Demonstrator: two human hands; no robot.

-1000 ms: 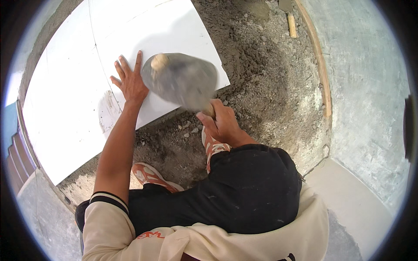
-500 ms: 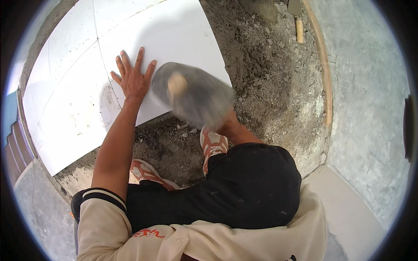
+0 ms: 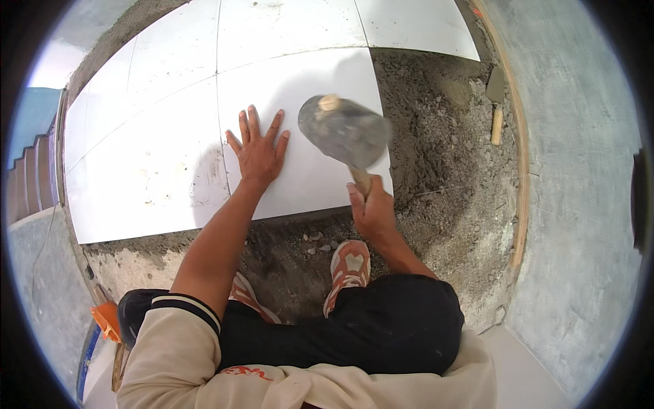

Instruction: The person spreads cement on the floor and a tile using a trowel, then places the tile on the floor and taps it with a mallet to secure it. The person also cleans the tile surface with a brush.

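My left hand (image 3: pixel 260 155) lies flat with fingers spread across the joint between two large white floor tiles, mostly on the right one. In my right hand (image 3: pixel 375 210) is the wooden handle of a rubber mallet (image 3: pixel 349 133), fingers wrapped round it. The mallet's dark grey head, slightly blurred, is above the right part of the white tile (image 3: pixel 306 194); whether it touches the tile I cannot tell. The light end of the handle shows at the far side of the head.
Rough grey mortar bed (image 3: pixel 436 157) lies to the right of the tile. A trowel with a wooden handle (image 3: pixel 496 126) rests there, beside a wooden strip (image 3: pixel 522 198) along the grey wall (image 3: pixel 579 170). My shoes (image 3: pixel 347 273) stand on the rubble. An orange object (image 3: pixel 106 320) sits at lower left.
The view has shifted, so the tiles and both hands appear farther right and lower. The mallet, a smear before, shows more clearly, its head turned. My left hand stays flat on the tiles.
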